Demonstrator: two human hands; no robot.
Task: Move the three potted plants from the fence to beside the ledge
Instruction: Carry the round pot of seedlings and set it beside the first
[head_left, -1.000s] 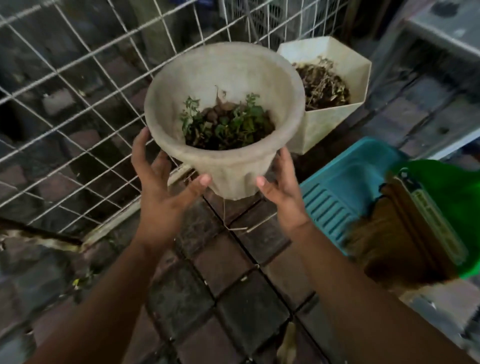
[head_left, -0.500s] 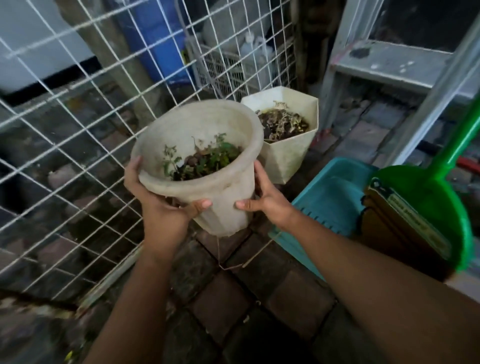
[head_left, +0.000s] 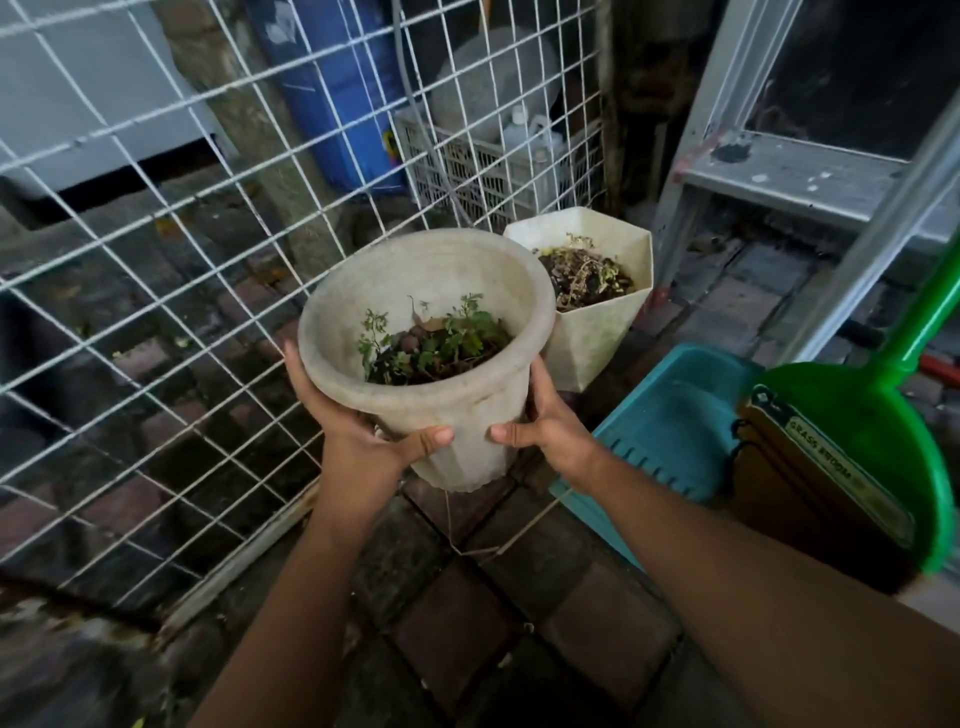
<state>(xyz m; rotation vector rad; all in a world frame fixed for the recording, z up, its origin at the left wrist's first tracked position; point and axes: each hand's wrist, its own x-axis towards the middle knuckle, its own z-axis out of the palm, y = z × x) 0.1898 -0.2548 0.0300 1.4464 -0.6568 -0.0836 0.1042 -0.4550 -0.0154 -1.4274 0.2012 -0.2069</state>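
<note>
White wire fence (head_left: 171, 270) fills the left and back, standing on dark brick paving (head_left: 457, 629). At right lean a green broom (head_left: 852, 441) and a teal dustpan (head_left: 670, 431). Between them, clear of the ground, is the round pot (head_left: 415, 291), with a hexagonal pot (head_left: 597, 332) just behind it on the paving by the fence corner. No third pot shows, and I cannot pick out the ledge for certain.

Both hands hold the round pot under its flared rim: the left hand (head_left: 363, 436) cups the near-left wall, the right hand (head_left: 545, 426) the near-right, thumbs nearly meeting in front.

For a clean carry, I judge it best to keep the rim level so soil and the small plant (head_left: 431, 343) stay in, perhaps slip one palm beneath the base, and swing wide of the broom and dustpan. A string (head_left: 498, 535) trailing beneath could snag.
</note>
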